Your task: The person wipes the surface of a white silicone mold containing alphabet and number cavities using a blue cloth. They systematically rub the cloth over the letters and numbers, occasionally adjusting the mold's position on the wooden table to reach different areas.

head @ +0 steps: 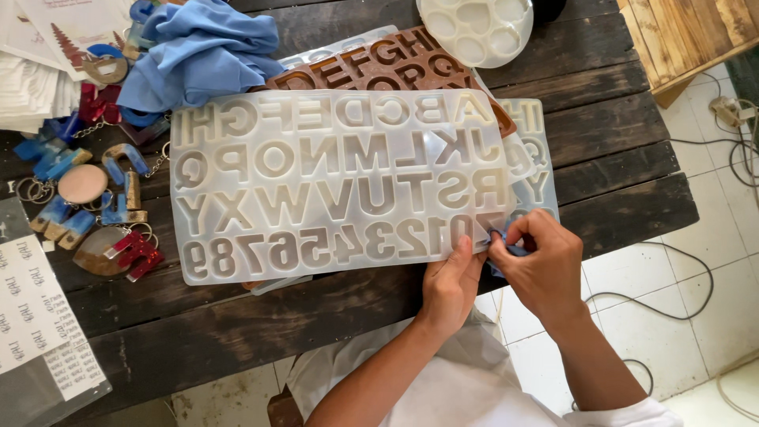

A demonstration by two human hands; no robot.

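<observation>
From the head camera, looking down, a large translucent white letter mould (332, 182) is lying flat across the dark wooden worktop (617, 158), its near right corner reaching the worktop's near edge where both hands are working. The left hand (452, 286) is resting on that near edge of the mould, fingers curled loosely and thumb pressing down on the silicone beside the last number cavities. The right hand (539, 255) is just beside it, almost touching, with fingertips pinched together on a small blue piece (501, 239) at the mould's corner; how much of that piece is in the grip is hidden by the fingers. Under the white mould a brown letter mould (371, 67) is showing at the far side, and another clear mould (534, 150) is sticking out to the right. A white round palette (474, 28) is sitting at the far edge, a crumpled blue cloth (198, 51) is lying far left, and resin letter keychains (95, 205) are scattered on the left.
</observation>
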